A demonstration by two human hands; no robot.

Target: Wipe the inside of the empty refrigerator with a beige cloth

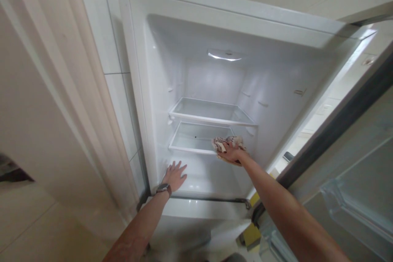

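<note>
A white refrigerator [199, 73] stands open before me, with two glass shelves inside. My right hand [231, 152] presses a crumpled patterned cloth [235, 140] at the right front of the lower glass shelf [187, 138]. Part of the cloth lies hidden under my fingers. Fingers spread, my left hand [174, 177] rests near the left wall and floor of the compartment, holding nothing. A watch [163, 188] is on my left wrist. Above the cloth sits the upper glass shelf [208, 110]. One small dark speck [195, 136] shows on the lower shelf.
The open refrigerator door [353, 172] stands to my right, with clear door bins. A lamp cover [224, 55] is set in the compartment's ceiling. At the left are a tiled wall [113, 45] and a door frame [92, 90]. Something yellow [252, 235] lies low behind the door hinge.
</note>
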